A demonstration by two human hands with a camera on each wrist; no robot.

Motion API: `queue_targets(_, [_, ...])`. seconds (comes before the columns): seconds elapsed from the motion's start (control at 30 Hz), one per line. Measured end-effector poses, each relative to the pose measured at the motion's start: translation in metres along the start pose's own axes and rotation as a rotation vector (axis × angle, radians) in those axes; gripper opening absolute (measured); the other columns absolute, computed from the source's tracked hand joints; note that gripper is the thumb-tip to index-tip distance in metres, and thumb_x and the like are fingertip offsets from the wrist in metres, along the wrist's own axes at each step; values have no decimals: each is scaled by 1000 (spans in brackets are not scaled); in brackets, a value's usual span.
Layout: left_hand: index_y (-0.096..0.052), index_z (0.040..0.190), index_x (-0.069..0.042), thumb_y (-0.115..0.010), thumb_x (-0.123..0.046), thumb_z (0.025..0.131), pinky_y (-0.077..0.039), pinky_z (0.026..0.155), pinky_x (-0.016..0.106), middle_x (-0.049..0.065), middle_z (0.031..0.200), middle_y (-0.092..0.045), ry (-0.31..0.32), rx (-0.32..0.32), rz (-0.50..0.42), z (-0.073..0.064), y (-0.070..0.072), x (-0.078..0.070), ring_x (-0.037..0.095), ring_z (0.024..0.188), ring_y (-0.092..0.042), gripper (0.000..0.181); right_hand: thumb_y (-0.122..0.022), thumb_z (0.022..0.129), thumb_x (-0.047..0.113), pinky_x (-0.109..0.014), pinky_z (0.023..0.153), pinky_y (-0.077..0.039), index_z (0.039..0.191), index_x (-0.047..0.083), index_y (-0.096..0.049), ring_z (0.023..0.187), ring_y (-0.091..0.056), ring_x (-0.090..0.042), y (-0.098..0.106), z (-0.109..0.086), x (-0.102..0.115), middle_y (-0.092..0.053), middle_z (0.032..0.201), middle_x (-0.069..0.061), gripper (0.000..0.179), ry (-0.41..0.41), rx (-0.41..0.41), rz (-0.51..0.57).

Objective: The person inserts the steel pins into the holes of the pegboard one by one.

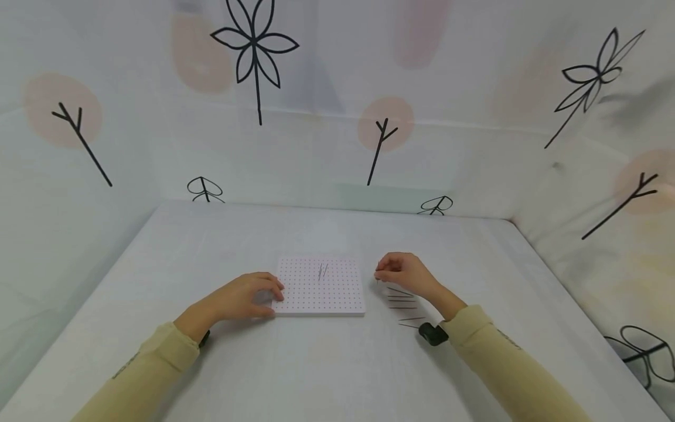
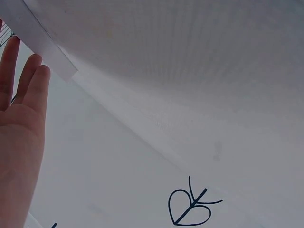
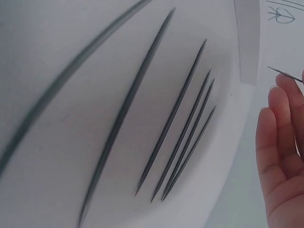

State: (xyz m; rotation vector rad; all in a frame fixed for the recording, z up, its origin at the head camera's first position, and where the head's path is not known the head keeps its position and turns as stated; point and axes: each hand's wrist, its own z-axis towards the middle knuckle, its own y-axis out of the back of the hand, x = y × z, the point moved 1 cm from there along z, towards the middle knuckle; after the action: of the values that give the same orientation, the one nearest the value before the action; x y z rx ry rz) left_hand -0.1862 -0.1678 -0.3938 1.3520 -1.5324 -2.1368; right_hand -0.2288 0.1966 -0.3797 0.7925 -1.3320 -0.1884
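Note:
A white board with a grid of small holes (image 1: 300, 299) lies on the table. Two thin dark sticks (image 1: 320, 272) stand up from it near the far middle. My left hand (image 1: 239, 298) touches the board's left side with fingertips and thumb; in the left wrist view its fingers (image 2: 35, 90) look nearly straight against the edge. Right of the board, my right hand (image 1: 406, 274) pinches a thin pointed stick (image 3: 282, 72) above the table. Under and near this hand lie several similar dark sticks (image 1: 402, 300), pointed at both ends in the right wrist view.
The table (image 1: 316, 369) has a white cover. Patterned cloth walls (image 1: 327, 158) rise behind it and at both sides. A dark wrist device (image 1: 433, 334) sits under the right sleeve, close to the nearest loose sticks.

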Motion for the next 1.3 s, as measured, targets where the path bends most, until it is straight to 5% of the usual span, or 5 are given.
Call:
queue_targets(0.83, [-67,96,-19,-76,-16,77,-38,99,43,-4,114,-58,3,2,6,0,0,0,20,113,-50,21,-70,81,4,-28,66,-48,85,0,-63,73,-57,-19,-23,11,37,-62,81,-6,9,82,7,-1])
queue_targets(1.3, [-67,96,-19,-75,-15,78,-38,98,42,-4,113,-58,0,0,12,0,0,0,20,113,-50,21,-74,79,10,-26,67,-48,83,6,-65,72,-57,-16,-37,23,35,-62,79,-1,11,99,10,28])
